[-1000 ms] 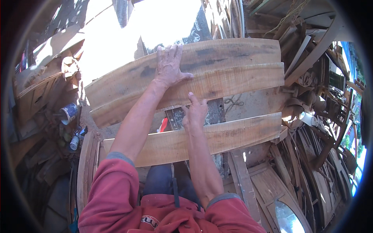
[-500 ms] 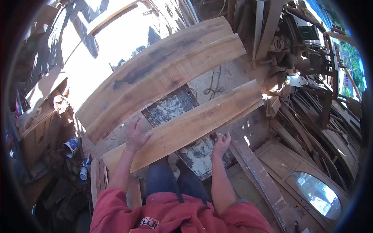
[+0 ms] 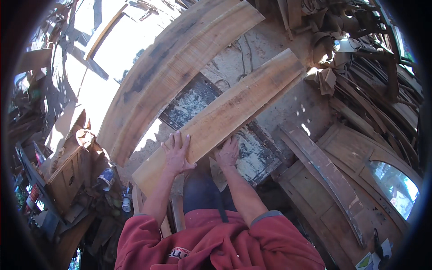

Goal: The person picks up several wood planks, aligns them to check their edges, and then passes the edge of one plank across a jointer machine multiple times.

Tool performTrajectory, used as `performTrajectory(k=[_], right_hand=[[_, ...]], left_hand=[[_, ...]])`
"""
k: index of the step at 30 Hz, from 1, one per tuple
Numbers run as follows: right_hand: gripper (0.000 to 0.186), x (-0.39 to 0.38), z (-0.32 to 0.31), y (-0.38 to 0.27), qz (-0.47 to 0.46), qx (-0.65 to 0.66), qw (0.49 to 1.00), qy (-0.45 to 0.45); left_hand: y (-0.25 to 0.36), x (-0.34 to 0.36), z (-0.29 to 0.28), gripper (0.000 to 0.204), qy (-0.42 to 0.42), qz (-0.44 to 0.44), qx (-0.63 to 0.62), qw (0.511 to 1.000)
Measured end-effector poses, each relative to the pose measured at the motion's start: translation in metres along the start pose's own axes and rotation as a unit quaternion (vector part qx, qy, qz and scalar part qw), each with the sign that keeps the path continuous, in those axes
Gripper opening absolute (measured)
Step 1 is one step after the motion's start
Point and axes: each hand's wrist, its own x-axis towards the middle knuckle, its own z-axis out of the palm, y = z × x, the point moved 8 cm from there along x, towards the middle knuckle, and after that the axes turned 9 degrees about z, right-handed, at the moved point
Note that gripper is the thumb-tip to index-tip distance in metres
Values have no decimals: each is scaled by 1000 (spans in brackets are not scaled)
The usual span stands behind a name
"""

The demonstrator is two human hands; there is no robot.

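A long pale plank [image 3: 243, 99] lies diagonally in front of me, across a paint-spattered dark board [image 3: 261, 153]. My left hand [image 3: 177, 153] rests on the plank's near left part, fingers spread. My right hand [image 3: 228, 153] has its fingers curled at the plank's lower edge; the fingertips are partly hidden there. Beyond this plank, two wider boards [image 3: 148, 90] with grey stains lie side by side along a similar diagonal.
Stacked timber scraps [image 3: 360, 94] fill the right side. A wooden door [image 3: 337, 171] with oval glazing lies at lower right beside a narrow painted board [image 3: 315, 166]. A blue-and-white can [image 3: 105, 177] and white bottle [image 3: 126, 204] stand at left. Looped cord [image 3: 244, 54] lies on the floor.
Both hands have left the far boards for the near plank: my left spread on top, my right at its lower edge. The view has turned, so boards appear more diagonal.
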Motion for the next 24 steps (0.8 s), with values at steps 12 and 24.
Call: performTrajectory(k=[12,24], right_hand=[[80,-19,-82,111,27,-113,993,31],[59,52,-3,13,229,495,835,-78]], left_hand=[[-15,12,-13,119,85,-25,35,995],[-70,-83,8,88,338,-225,7,914]])
